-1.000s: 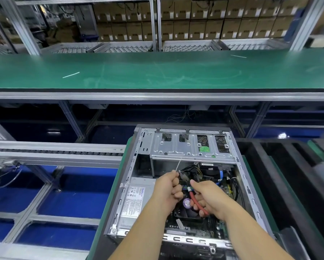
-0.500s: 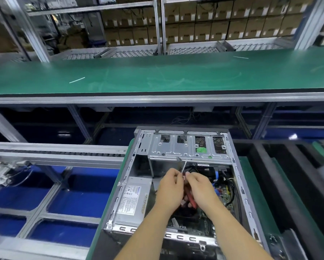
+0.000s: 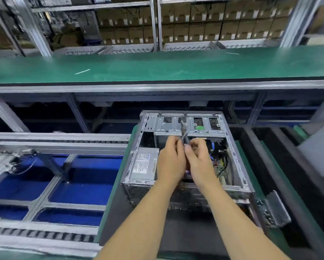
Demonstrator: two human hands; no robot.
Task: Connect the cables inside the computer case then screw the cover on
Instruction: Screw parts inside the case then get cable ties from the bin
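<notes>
Computer case (image 3: 238, 162) lies open-side up on a dark pallet on the line, straight in front of the person; no cover on it, and no cover I can pick out for certain anywhere nearby. Cabling step in hand, judged early to mid task: screwing down has not begun.

Left hand (image 3: 171, 162) and right hand (image 3: 199, 162) sit close together over the middle of the case, fingers curled, pinching between them a dark cable end (image 3: 184, 136) that sticks up toward the drive cage (image 3: 190, 126). Frame is blurred; cannot tell which connector it is or whether it is seated.

Loose wires (image 3: 223, 162), black, blue and yellow, lie along the right inner wall, apparently not all routed. Power supply (image 3: 143, 166) fills the near-left corner.

Room to move: tight. Drive cage overhangs the far end just beyond the fingertips; sheet-metal case rims on both sides are likely sharp on wrists. Open space above the hands. A metal bracket (image 3: 275, 211) stands just right of the case. Green worktop (image 3: 157, 66) beyond is well apart.
</notes>
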